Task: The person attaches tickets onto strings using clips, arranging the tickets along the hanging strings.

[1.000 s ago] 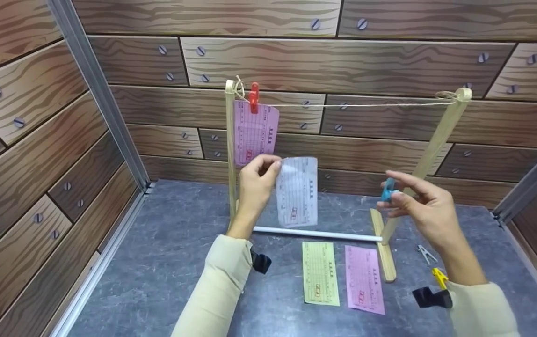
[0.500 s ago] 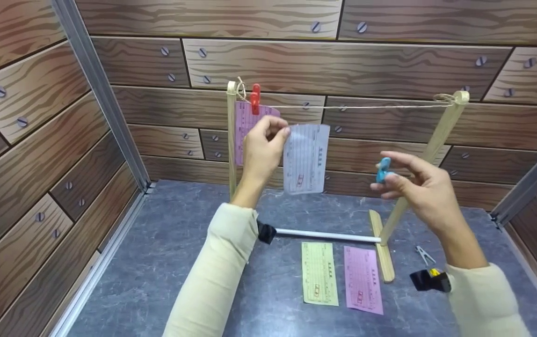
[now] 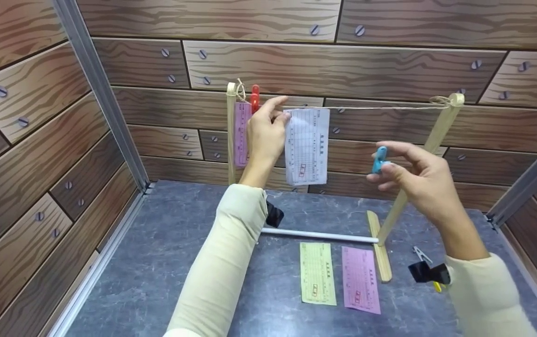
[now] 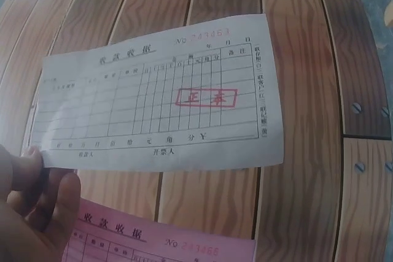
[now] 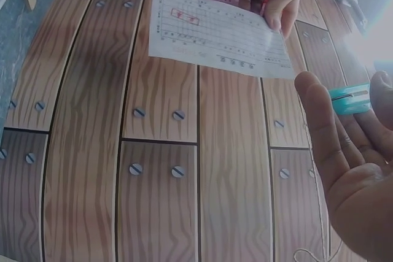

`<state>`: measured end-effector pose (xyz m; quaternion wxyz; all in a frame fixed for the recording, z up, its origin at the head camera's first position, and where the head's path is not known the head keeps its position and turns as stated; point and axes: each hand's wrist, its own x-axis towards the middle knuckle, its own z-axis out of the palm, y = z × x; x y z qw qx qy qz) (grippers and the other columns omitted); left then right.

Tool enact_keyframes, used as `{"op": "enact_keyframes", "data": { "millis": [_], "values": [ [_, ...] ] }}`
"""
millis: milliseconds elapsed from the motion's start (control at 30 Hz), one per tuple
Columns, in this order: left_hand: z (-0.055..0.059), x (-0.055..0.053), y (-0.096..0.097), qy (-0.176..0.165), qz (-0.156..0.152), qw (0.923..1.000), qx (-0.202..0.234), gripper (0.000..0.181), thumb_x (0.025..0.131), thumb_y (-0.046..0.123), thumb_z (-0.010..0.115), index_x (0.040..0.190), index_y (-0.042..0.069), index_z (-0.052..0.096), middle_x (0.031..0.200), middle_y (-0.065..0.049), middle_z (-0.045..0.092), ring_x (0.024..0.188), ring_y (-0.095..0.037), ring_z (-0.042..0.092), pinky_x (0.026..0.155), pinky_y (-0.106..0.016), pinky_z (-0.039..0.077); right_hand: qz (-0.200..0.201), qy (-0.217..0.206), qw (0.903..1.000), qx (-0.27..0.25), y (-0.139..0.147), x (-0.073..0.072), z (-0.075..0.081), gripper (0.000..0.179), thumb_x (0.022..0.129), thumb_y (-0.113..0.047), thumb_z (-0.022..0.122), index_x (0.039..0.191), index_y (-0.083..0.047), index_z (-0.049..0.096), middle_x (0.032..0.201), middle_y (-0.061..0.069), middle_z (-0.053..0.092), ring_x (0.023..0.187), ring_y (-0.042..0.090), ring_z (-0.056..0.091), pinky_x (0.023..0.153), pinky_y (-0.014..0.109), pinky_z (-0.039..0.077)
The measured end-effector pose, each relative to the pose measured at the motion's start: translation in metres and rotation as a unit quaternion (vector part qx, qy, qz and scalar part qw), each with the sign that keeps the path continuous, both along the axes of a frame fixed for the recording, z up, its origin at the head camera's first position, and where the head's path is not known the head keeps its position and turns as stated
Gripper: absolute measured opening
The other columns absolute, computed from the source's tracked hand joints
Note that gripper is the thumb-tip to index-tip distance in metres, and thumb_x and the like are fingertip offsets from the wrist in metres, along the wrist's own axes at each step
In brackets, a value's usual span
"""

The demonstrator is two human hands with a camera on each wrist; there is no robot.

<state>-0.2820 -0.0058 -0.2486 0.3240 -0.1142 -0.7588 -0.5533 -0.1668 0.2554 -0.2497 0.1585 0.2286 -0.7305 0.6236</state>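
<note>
Currently, left hand: we pinch the white slip [image 3: 308, 146] by its upper left corner with the left hand [image 3: 267, 135], thumb against fingers.
White slip position: hanging below the left hand, top edge level with the string [image 3: 380, 108]; we cannot tell whether they touch.
Right hand: we grip the blue clip [image 3: 380, 159] between thumb and fingers of the right hand [image 3: 418, 175], near the right post [image 3: 438, 133] and apart from the white slip.
String, left end: we see the red clip [image 3: 255, 98] above the hanging pink slip [image 3: 242, 135], beside the left post [image 3: 231, 140].
Table, near side: we find the green slip [image 3: 316, 274] left of the flat pink slip [image 3: 361, 281].
Table, right: grey clip [image 3: 420, 253] and partly hidden yellow clip [image 3: 438, 287].
</note>
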Motion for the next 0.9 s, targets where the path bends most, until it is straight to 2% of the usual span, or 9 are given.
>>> {"op": "enact_keyframes", "data": {
  "millis": [267,500,700,900],
  "values": [
    [0.003,-0.001,-0.003,0.0,0.016,0.9996,-0.023,0.023,0.091,0.008,0.073,0.114,0.01,0.076,0.094,-0.002,0.076,0.082,-0.013,0.067,0.075,-0.031,0.048,0.023,0.018,0.9996,-0.003,-0.002,-0.003,0.008,0.033,0.094,0.011,0.061,0.126,0.008,0.064,0.102,0.019,0.07,0.077,0.029,0.074,0.063,0.036,0.058],
    [0.009,0.001,0.0,-0.024,0.039,0.9984,-0.034,0.01,0.092,0.009,0.072,0.102,0.01,0.075,0.089,0.001,0.075,0.072,-0.013,0.063,0.069,-0.032,0.046,0.02,0.027,0.9994,0.009,-0.008,-0.004,0.017,0.033,0.094,0.011,0.061,0.126,0.007,0.064,0.103,0.02,0.07,0.078,0.027,0.074,0.064,0.036,0.058],
    [0.01,0.002,0.002,-0.036,0.05,0.9969,-0.048,0.004,0.092,0.011,0.072,0.096,0.013,0.073,0.083,0.002,0.072,0.07,-0.014,0.061,0.069,-0.033,0.045,0.028,0.059,0.9976,-0.022,-0.019,-0.008,0.034,0.031,0.093,0.009,0.064,0.124,0.007,0.064,0.107,0.02,0.068,0.076,0.026,0.074,0.062,0.035,0.058],
    [0.01,0.001,0.004,-0.037,0.047,0.9968,-0.053,0.004,0.093,0.01,0.071,0.093,0.014,0.071,0.078,0.003,0.068,0.068,-0.013,0.058,0.07,-0.033,0.044,0.026,0.098,0.994,-0.041,-0.037,-0.019,0.057,0.028,0.093,0.006,0.067,0.121,0.005,0.064,0.105,0.021,0.068,0.07,0.025,0.072,0.054,0.03,0.056]
  ]
}}
